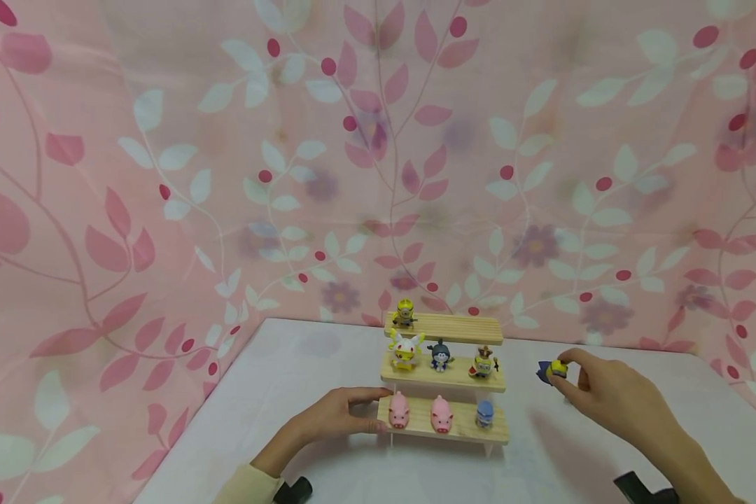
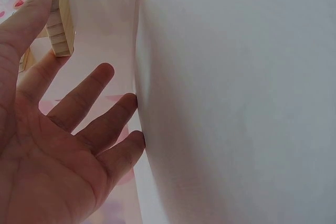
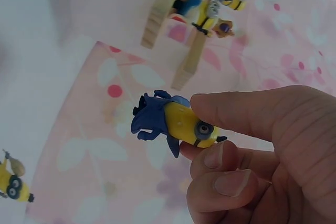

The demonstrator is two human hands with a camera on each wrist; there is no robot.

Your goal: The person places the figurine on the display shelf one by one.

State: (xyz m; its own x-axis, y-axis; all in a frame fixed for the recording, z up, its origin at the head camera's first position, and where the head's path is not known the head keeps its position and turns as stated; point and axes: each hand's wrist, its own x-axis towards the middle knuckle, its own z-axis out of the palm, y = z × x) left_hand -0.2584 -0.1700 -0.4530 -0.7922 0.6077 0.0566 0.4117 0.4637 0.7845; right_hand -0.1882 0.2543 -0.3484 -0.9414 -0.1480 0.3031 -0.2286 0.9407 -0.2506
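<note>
My right hand point(image 1: 617, 395) pinches a small yellow minion figurine point(image 3: 181, 124) in a blue outfit between thumb and fingers, to the right of the stepped wooden display shelf point(image 1: 447, 327). The figurine is tilted on its side, its single goggle eye showing in the right wrist view. At the shelf's lower left corner, my left hand point(image 1: 334, 418) holds the end of the bottom board point(image 2: 60, 30) between thumb and index finger; its other fingers are spread below. Two pink pigs point(image 1: 399, 411) and a small blue figure point(image 1: 484, 414) stand on that bottom board.
The middle board carries a white-eared yellow figure point(image 1: 406, 351), a dark-haired figure point(image 1: 440, 357) and a crowned minion point(image 1: 482, 364). One minion point(image 1: 404, 313) stands top left. Another minion point(image 3: 14, 184) lies on the white tabletop point(image 1: 227, 392). Floral cloth point(image 1: 378, 175) hangs behind.
</note>
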